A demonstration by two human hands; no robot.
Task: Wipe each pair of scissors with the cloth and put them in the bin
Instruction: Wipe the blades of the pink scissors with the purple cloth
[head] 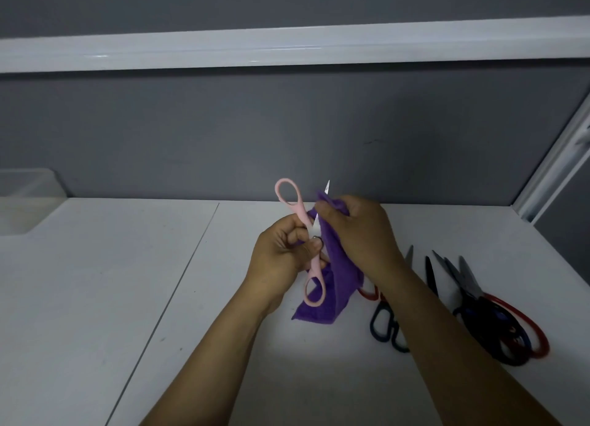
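Gripped at the pivot by the left hand (277, 259), opened pink scissors (299, 213) are held above the counter (127, 282), 1 blade pinched through purple cloth (335, 266) by the right hand (357, 230), whose fingers could be cut if the cloth slips.

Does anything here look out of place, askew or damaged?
Nothing looks damaged. The pink scissors gape wide open in the left hand, one bare tip above the purple cloth; the other scissors lie crossed in a heap on the table.
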